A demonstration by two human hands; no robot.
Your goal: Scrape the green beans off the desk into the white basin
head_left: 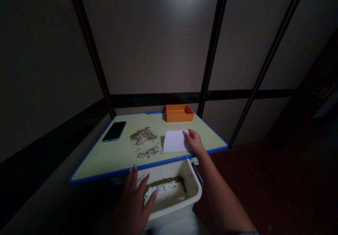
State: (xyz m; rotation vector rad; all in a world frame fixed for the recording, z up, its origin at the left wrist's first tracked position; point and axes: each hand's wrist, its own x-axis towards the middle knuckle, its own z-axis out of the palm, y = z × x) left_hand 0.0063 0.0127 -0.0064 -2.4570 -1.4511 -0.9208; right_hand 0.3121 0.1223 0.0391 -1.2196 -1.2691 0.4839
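My right hand (194, 141) rests on the right edge of a white card (174, 141) standing tilted on the pale green table (113, 155), fingers pinched on it. Left of the card lie two patches of small green and white grains (144, 136). My left hand (136, 196) grips the near left rim of a white bin (185, 199) held just under the table's front edge. A strip of the same green grains (165, 183) lies inside the bin.
An orange open box (179, 112) stands at the table's back edge. A dark phone (114, 131) lies flat at the left. The table has a blue rim (105, 174). Grey wall panels with dark frames stand behind; a dark reddish floor lies to the right.
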